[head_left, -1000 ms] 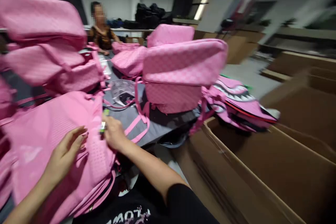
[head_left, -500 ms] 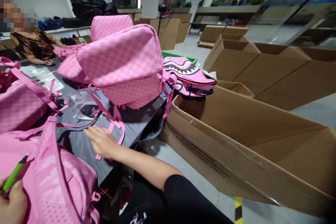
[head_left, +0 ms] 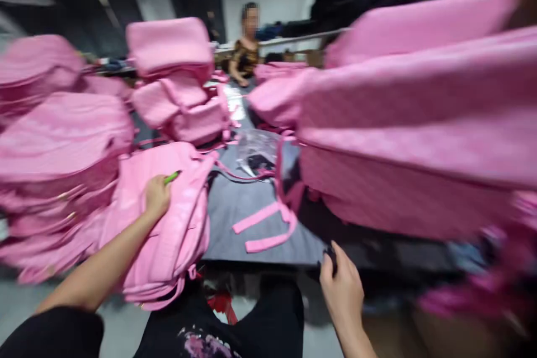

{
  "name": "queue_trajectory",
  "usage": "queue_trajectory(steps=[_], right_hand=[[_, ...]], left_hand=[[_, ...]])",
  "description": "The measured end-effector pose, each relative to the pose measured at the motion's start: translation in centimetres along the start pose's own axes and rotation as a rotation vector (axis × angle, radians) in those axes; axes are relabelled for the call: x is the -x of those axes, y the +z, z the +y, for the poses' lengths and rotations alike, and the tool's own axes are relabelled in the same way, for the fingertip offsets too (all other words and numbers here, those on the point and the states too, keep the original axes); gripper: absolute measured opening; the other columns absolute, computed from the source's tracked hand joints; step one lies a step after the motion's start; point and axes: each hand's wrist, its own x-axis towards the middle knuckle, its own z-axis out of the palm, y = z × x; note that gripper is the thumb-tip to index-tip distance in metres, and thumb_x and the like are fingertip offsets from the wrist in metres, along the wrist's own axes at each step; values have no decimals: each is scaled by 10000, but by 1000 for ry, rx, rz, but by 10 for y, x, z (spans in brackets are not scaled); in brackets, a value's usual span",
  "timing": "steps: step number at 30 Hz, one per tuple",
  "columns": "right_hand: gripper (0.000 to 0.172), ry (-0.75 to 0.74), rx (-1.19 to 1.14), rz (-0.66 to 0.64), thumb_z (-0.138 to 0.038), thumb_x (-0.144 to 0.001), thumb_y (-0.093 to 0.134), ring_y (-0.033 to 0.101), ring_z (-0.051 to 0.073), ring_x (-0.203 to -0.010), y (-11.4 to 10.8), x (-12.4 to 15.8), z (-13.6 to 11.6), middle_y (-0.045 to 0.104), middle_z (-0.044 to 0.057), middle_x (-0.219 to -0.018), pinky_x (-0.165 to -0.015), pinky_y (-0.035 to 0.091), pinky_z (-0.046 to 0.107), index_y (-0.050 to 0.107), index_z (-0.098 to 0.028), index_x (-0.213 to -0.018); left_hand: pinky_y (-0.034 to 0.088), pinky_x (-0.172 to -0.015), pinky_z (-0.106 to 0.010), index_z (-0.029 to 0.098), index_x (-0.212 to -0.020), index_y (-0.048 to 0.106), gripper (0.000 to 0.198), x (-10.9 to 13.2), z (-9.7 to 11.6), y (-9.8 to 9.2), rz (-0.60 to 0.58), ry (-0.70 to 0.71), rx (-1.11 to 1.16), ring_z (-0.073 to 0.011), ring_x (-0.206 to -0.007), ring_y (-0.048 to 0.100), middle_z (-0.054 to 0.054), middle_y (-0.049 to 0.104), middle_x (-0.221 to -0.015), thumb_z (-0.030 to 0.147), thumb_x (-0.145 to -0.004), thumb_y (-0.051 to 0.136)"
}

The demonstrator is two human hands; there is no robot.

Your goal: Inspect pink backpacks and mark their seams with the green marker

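My left hand (head_left: 158, 196) is closed round a green pen (head_left: 172, 177) and rests on a pink backpack (head_left: 170, 224). That backpack lies at the table's front edge with its shoulder straps facing up. Low on the right, my right hand (head_left: 343, 274) is at the table edge with its fingers curled. Something small and dark shows between its thumb and fingers, too blurred to name. Loose pink straps (head_left: 268, 226) lie on the grey table (head_left: 226, 201) between the hands. They trail from a large pink checkered backpack (head_left: 403, 123) on the right.
Stacked pink backpacks (head_left: 59, 140) fill the left side. More pink bags (head_left: 180, 95) are piled behind. A clear plastic bag (head_left: 258, 148) with a dark item lies mid-table. Across the table is another person (head_left: 245, 56). Dark bags (head_left: 364, 0) are heaped at the back.
The view has swung left, so the cardboard boxes are out of sight. My right hand has gone from over the loose straps to the table edge. The pen stays in my left hand.
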Motion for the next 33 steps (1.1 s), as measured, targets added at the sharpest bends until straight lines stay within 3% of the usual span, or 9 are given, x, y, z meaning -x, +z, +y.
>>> queue_trajectory(steps=[5, 8, 12, 15, 20, 25, 29, 31, 33], right_hand=[[663, -231, -220, -278, -624, -943, 381, 635, 364, -1177, 67, -4, -62, 675, 213, -1264, -1020, 490, 526, 635, -112, -1278], [731, -112, -320, -462, -702, -895, 419, 608, 370, -1226, 98, -9, -119, 648, 183, -1329, -1037, 476, 523, 584, -161, -1358], [775, 96, -478, -716, -704, -916, 349, 518, 348, -1344, 127, -7, -183, 529, 164, -1478, -1101, 422, 516, 448, -176, -1475], [836, 186, -446, -685, -713, -908, 340, 356, 357, -1462, 130, 4, -190, 389, 161, -1583, -1166, 339, 538, 355, -162, -1536], [707, 379, -361, -507, -707, -893, 382, 443, 324, -1420, 110, 27, -171, 504, 54, -1518, -1086, 460, 525, 417, -353, -1504], [775, 269, -421, -520, -673, -935, 276, 365, 264, -1472, 139, 29, -220, 472, 127, -1534, -1194, 327, 500, 392, -178, -1520], [700, 124, -551, -644, -580, -987, 310, 363, 220, -1473, 177, 26, -271, 404, 125, -1581, -1193, 327, 478, 324, -163, -1549], [660, 111, -592, -666, -551, -997, 351, 464, 227, -1410, 172, 30, -275, 505, 138, -1508, -1121, 432, 460, 364, -166, -1534], [586, 62, -533, -608, -496, -1004, 385, 628, 220, -1238, 144, 31, -253, 646, 135, -1356, -972, 550, 393, 427, -183, -1498]], left_hand=[[506, -1001, -401, 99, -1175, 621, 300, 13, -29, 18, 64, -47, -17, -199, -1126, 625, -91, 656, -1164, 270, -1031, 422], [471, -1042, -351, 149, -1242, 617, 370, 12, -23, 31, 83, -38, -16, -179, -1224, 602, -83, 653, -1262, 239, -1034, 324], [460, -1087, -418, 247, -1290, 612, 362, 5, -3, 54, 78, -13, 8, -232, -1319, 557, -95, 608, -1395, 319, -962, 477], [417, -1144, -402, 266, -1297, 616, 390, 0, 26, 69, 55, 57, 71, -208, -1366, 519, -113, 586, -1428, 361, -955, 456], [430, -1129, -386, 236, -1280, 620, 393, 0, 57, 63, -7, 226, 213, -216, -1359, 527, -134, 608, -1400, 279, -925, 457], [389, -1126, -447, 150, -1354, 551, 462, -22, 5, 61, -30, 333, 357, -261, -1390, 484, -157, 558, -1432, 209, -1009, 249], [377, -1120, -499, 105, -1298, 568, 392, -56, -47, 78, -28, 270, 374, -321, -1371, 472, -209, 564, -1392, 278, -996, 387], [381, -1117, -486, 101, -1265, 563, 380, -62, -61, 78, -8, 230, 367, -326, -1331, 496, -215, 573, -1364, 292, -968, 421], [413, -1071, -486, 98, -1241, 539, 383, -61, -66, 70, 6, 232, 365, -336, -1266, 530, -217, 588, -1309, 307, -945, 417]])
